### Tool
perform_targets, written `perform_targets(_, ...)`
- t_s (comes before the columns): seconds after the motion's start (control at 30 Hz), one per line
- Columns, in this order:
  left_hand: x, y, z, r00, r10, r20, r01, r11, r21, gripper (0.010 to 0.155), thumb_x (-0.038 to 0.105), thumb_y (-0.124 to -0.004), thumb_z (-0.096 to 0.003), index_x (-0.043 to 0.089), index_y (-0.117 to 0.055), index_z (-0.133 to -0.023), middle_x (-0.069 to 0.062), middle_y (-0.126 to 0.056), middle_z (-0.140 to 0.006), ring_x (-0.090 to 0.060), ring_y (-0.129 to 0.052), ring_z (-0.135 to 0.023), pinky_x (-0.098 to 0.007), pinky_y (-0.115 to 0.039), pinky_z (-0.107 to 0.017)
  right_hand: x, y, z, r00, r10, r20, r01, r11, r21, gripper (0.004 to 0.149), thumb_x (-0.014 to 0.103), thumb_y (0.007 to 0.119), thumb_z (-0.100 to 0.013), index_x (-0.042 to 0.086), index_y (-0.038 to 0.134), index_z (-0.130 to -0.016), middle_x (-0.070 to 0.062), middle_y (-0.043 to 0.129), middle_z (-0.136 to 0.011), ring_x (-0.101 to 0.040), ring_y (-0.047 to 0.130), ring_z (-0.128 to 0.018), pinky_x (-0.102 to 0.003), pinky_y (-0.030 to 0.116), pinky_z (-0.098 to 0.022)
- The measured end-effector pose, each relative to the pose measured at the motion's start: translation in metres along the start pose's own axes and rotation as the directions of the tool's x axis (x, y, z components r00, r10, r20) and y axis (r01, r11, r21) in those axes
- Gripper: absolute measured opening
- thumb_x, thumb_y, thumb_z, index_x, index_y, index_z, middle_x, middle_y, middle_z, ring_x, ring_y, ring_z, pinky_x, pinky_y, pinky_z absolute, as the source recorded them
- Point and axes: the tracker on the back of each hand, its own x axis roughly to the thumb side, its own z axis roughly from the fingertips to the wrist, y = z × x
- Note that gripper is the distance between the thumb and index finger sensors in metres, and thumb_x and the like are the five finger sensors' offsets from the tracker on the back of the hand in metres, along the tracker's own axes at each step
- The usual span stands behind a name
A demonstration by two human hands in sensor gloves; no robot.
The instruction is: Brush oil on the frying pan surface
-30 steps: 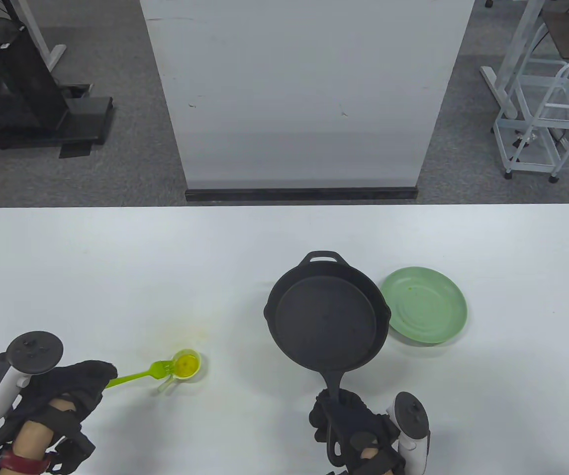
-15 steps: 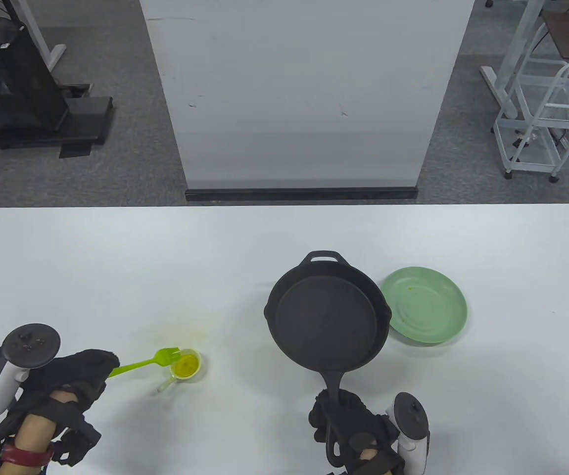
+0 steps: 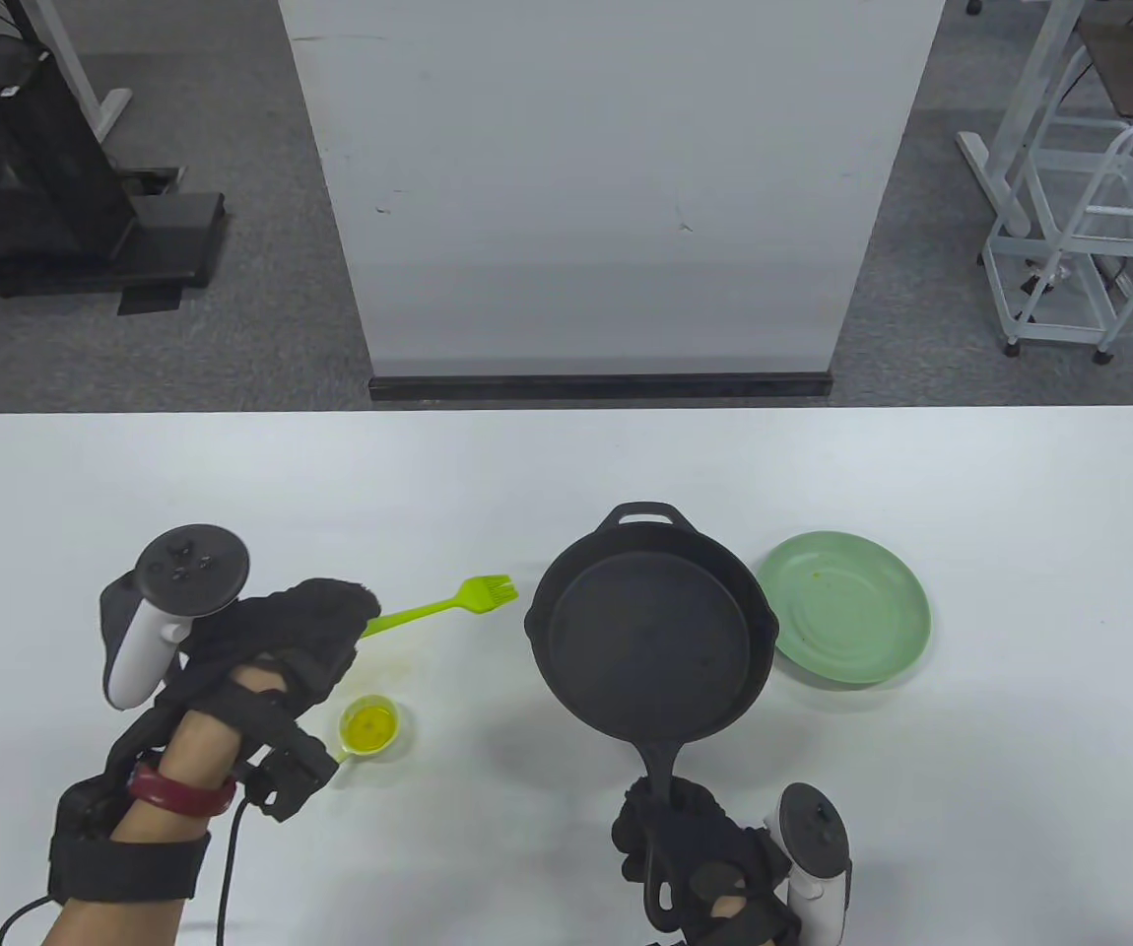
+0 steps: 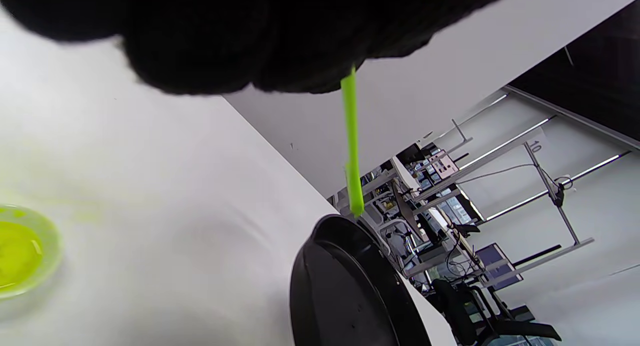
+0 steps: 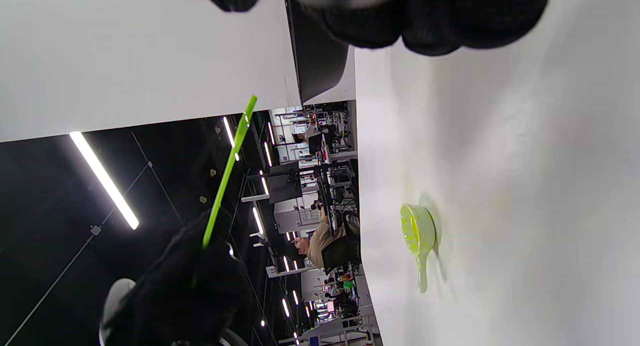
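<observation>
A black cast-iron frying pan (image 3: 650,641) sits on the white table (image 3: 232,493), handle toward me. My right hand (image 3: 699,867) grips the pan handle at the bottom edge. My left hand (image 3: 286,631) grips the handle of a green silicone brush (image 3: 448,601) and holds it above the table. Its bristles are just left of the pan's rim. In the left wrist view the brush (image 4: 351,146) points at the pan (image 4: 345,291). A small green cup of yellow oil (image 3: 369,727) stands below my left hand; the left wrist view shows it too (image 4: 20,251).
A light green plate (image 3: 844,621) lies just right of the pan, touching its rim. Yellowish oil smears (image 3: 379,665) mark the table above the cup. A white panel (image 3: 606,187) stands behind the table's far edge.
My left hand has lifted the brush out of the oil cup and carried it up and right, to the pan's left rim. The right hand and pan have not moved.
</observation>
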Motion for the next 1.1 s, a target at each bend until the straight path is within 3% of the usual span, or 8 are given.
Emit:
perform_targets(0.27, 0.054, -0.044, -0.046, 1.0, -0.001, 0.012, 0.001, 0.999, -0.045, 0.048, 0.031, -0.073, -0.0472, 0.015, -0.075, -0.093, -0.007, -0.093, -0.064, -0.032, -0.093, -0.043, -0.046, -0.08, -0.035, 0.0, 0.001, 0.0, 1.0, -0.005, 0.0, 0.005, 1.0, 0.003, 0.055, 0.038, 0.069, -0.045, 0.001, 0.056, -0.083, -0.019, 0.07, -0.074, -0.045, 0.075, -0.066, -0.044, 0.075, -0.041)
perform_targets(0.53, 0.064, -0.084, -0.083, 1.0, -0.015, -0.012, 0.014, 0.999, -0.033, 0.046, 0.033, -0.076, -0.0473, 0.013, -0.078, -0.089, -0.006, -0.098, -0.054, -0.029, -0.096, -0.033, -0.045, -0.083, -0.03, 0.001, 0.004, 0.001, 1.0, 0.002, 0.012, -0.002, 1.0, 0.019, 0.055, 0.038, 0.069, -0.045, 0.001, 0.056, -0.083, -0.019, 0.071, -0.074, -0.045, 0.075, -0.066, -0.044, 0.075, -0.041)
perform_targets(0.83, 0.065, -0.104, -0.11, 0.999, -0.012, -0.042, 0.01, 0.999, -0.049, 0.046, 0.034, -0.076, -0.0476, 0.013, -0.079, -0.088, -0.005, -0.098, -0.049, -0.028, -0.094, -0.031, -0.045, -0.082, -0.029, 0.001, 0.002, 0.001, 1.0, -0.018, 0.013, 0.018, 1.0, 0.013, 0.055, 0.038, 0.069, -0.045, 0.001, 0.056, -0.084, -0.019, 0.071, -0.075, -0.045, 0.075, -0.066, -0.044, 0.075, -0.042)
perform_targets(1.1, 0.069, -0.111, -0.114, 0.978, -0.201, -0.05, 0.201, 0.98, -0.009, 0.045, 0.035, -0.076, -0.0472, 0.014, -0.081, -0.086, -0.003, -0.098, -0.044, -0.028, -0.094, -0.027, -0.045, -0.082, -0.027, 0.002, 0.0, 0.001, 0.999, -0.019, 0.026, 0.019, 1.0, 0.008, 0.055, 0.038, 0.068, -0.046, 0.001, 0.055, -0.085, -0.019, 0.07, -0.076, -0.044, 0.074, -0.068, -0.043, 0.075, -0.043)
